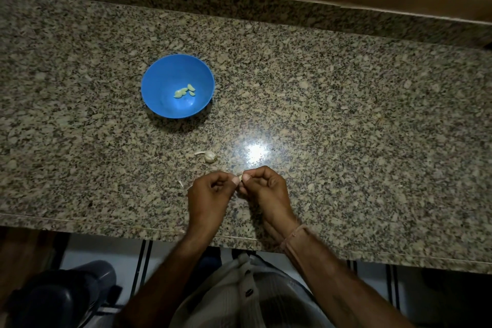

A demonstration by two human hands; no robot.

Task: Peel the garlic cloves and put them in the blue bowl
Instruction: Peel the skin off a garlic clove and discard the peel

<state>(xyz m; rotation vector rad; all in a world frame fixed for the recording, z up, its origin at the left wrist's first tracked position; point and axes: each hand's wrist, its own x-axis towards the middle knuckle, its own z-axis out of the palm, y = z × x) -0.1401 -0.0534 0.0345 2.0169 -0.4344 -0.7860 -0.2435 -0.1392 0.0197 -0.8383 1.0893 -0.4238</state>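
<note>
A blue bowl [159, 80] stands on the granite counter, left of centre, with several peeled pale cloves [184, 91] in its bottom. A small garlic bulb remnant [209, 156] with its stem lies on the counter between the bowl and my hands. My left hand [210, 194] and my right hand [263, 189] meet near the front edge, fingertips pinched together on one small garlic clove [240, 177], which is mostly hidden by the fingers.
The speckled granite counter [346, 114] ends at a raised back ledge [239, 5] and a front edge close to my body. A scrap of garlic skin [181, 183] lies left of my left hand. A bright light reflection sits just beyond my hands.
</note>
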